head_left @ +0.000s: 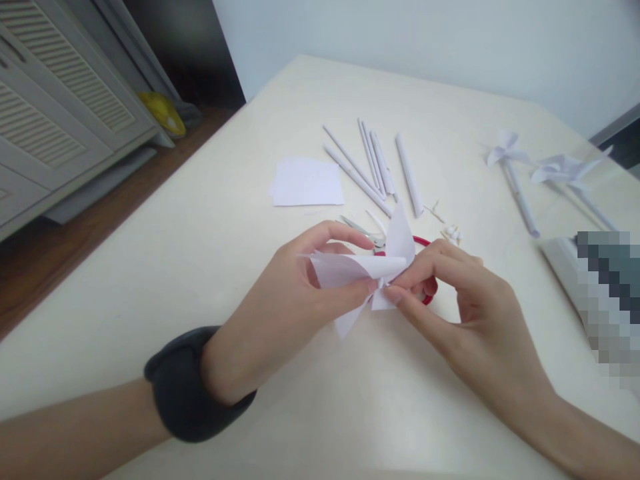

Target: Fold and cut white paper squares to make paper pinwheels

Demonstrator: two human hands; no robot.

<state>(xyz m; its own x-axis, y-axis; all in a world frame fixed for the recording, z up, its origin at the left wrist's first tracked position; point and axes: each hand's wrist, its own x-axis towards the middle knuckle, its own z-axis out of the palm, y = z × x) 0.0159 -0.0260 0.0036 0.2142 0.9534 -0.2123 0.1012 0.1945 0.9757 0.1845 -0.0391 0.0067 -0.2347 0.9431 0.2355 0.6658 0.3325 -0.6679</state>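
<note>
A white paper pinwheel (400, 237) with curled blades is held between both hands above the table. My left hand (305, 280) has its thumb pressed near the pinwheel's centre, its fingers behind a blade. From the other side, my right hand (465, 300) pinches close to the same centre with thumb and forefinger. What lies right between the fingertips is partly hidden. Beneath the pinwheel, red-handled scissors (376, 243) rest on the table, largely covered by the hands and paper.
Behind the hands lie a stack of white paper (307, 183), several rolled paper sticks (407, 173) and a small pile of cotton swab pieces (453, 233). Two pinwheels on sticks, one nearer (517, 187) and one farther right (565, 172), lie on the pale table (200, 267).
</note>
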